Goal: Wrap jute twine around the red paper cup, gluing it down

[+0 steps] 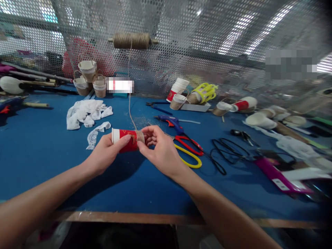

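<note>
A red paper cup (126, 139) with a white rim lies sideways in the air above the blue table (38, 145). My left hand (105, 152) grips it near the rim. My right hand (160, 148) pinches its base end, where brown twine is wound around it. A strand of twine (129, 100) runs up from the cup to a twine spool (131, 40) mounted on the perforated metal screen.
Red-and-yellow scissors (189, 152) and a blue glue gun (171, 121) lie right of my hands. White lace scraps (85, 112) lie to the left. Twine-wrapped cup baskets (88, 77) stand at the back left, loose cups (178, 93) at the back right, black cable (223, 152) and a magenta tool (275, 174) to the right.
</note>
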